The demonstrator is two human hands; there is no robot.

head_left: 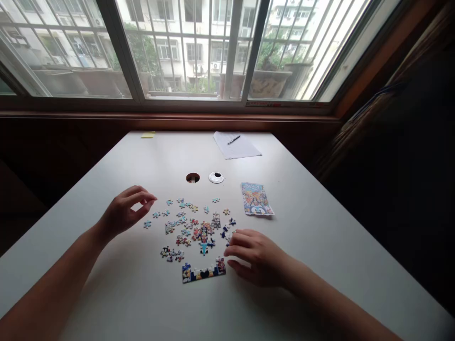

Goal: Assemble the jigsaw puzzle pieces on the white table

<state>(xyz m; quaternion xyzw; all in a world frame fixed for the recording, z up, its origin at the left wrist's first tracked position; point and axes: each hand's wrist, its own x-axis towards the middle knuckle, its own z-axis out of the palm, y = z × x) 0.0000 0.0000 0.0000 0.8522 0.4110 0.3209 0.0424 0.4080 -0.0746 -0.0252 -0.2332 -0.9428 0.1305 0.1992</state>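
Observation:
My left hand [128,208] hovers at the left of the loose jigsaw pieces [185,232], thumb and forefinger tips drawn together in a pinch; no piece shows between them. My right hand [254,258] is low over the table on the right, fingers bent and the thumb a little apart, with nothing visible in it. Close to its fingertips lies a joined strip of jigsaw [204,273], with a dark heart shape in its middle. Dark blue pieces [224,232] sit just beyond that hand, partly hidden by it. A narrow joined section [204,239] stands out amid the pile.
A colourful picture sheet [256,199] lies right of the pieces. Farther back are a round cable hole [192,178], its loose cover [216,177], papers [236,148] with a pen [233,139], and a yellow sticky note [148,135]. A barred window rises behind the white table [106,175].

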